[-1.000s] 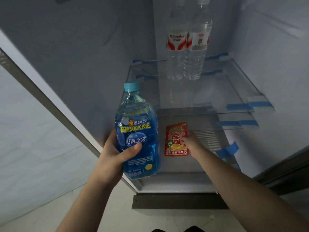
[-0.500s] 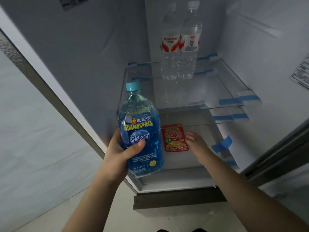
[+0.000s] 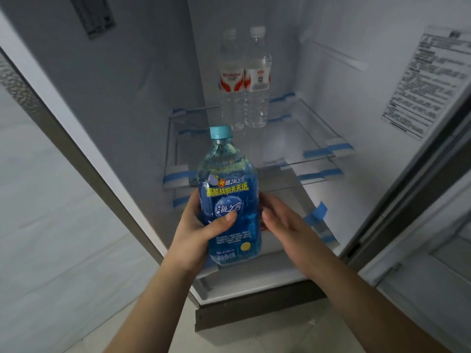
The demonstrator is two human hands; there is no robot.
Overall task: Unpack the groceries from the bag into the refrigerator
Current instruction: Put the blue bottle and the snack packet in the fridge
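The left hand (image 3: 201, 230) is wrapped around a large blue plastic drink bottle (image 3: 229, 200), upright before the open refrigerator (image 3: 331, 72). The right hand (image 3: 285, 225), fingers spread loosely, touches the bottle's side. Behind, two clear water bottles (image 3: 244, 82) stand on a glass shelf (image 3: 293, 138).

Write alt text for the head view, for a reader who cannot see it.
A left hand holds a blue drink bottle upright before an open fridge, while the right hand is open beside it. Two clear water bottles stand at the back of a glass shelf.
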